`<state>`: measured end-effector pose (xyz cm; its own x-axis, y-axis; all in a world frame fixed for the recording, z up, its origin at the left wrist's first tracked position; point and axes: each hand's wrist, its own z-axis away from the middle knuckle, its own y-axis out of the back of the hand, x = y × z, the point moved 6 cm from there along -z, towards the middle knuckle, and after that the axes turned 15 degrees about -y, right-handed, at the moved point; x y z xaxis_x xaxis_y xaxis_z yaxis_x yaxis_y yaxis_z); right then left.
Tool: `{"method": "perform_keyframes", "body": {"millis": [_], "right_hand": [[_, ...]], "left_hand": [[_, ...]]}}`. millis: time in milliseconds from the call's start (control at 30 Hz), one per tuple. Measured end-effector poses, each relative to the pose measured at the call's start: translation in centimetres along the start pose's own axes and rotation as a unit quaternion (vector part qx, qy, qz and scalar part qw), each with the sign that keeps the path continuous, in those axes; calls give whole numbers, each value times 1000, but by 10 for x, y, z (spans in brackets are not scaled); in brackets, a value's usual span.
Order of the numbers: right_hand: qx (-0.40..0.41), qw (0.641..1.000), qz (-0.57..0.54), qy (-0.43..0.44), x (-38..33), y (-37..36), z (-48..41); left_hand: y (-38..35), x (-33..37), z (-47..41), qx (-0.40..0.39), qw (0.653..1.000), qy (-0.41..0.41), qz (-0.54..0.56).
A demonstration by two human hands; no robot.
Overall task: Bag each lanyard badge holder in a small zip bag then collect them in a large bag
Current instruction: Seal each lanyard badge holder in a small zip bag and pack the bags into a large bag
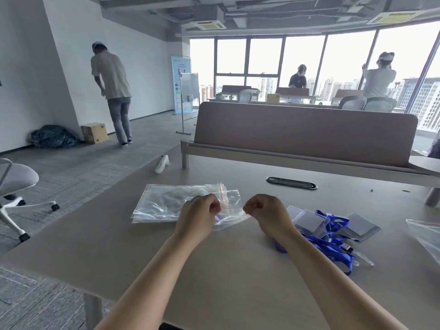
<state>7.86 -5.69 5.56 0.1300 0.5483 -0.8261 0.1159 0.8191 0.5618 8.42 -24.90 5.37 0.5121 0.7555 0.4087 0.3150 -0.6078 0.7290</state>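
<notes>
Left hand (198, 214) and right hand (266, 214) each pinch the zip edge of a small zip bag (232, 216) at mid-counter (214, 270). Something blue shows inside. Judged: sealing stage. Loose badge holders (328, 231) lie at 3 o'clock, spare bags (166, 201) at 10. Next move calls for pressing the strip closed end to end.

White wall (23, 67), grey carpet-tile floor (83, 167), pale desk (214, 270) with mauve divider panel (304, 132), white swivel chair (16, 179) at left, tall windows (302, 58) full of hazy daylight, exposed dark ceiling (214, 13).
</notes>
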Motion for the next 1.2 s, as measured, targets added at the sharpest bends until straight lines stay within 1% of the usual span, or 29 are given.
{"method": "perform_keyframes", "body": {"millis": [200,333,433,500,533,600,700,767,833,933,1067,1200], "right_hand": [[58,998,-30,9,-15,27,1],[95,994,-59,17,-27,46,2],[92,991,-92,17,-39,53,1],[87,988,-127,24,-46,58,-1],[91,986,-141,28,-50,61,-3],[99,981,-163,33,-58,70,-8],[105,975,-194,36,-68,85,-11],[117,972,-200,48,-73,99,-10],[133,968,-205,61,-75,114,-9],[150,963,-211,71,-76,142,-5],[185,953,-227,74,-69,190,8],[222,943,-236,72,-45,242,20]], "left_hand": [[26,-8,-3,9,999,2,-36],[41,-18,-4,24,998,49,-13],[49,-16,-11,38,997,71,1],[54,-13,-20,65,994,86,20],[57,-9,-25,80,992,89,42],[62,-1,-36,116,979,96,135],[70,17,-50,169,936,111,288],[74,26,-60,204,908,103,350],[77,36,-70,223,897,84,372],[75,57,-85,229,883,58,405],[64,99,-106,206,878,25,432],[45,152,-123,181,877,-11,445]]}}
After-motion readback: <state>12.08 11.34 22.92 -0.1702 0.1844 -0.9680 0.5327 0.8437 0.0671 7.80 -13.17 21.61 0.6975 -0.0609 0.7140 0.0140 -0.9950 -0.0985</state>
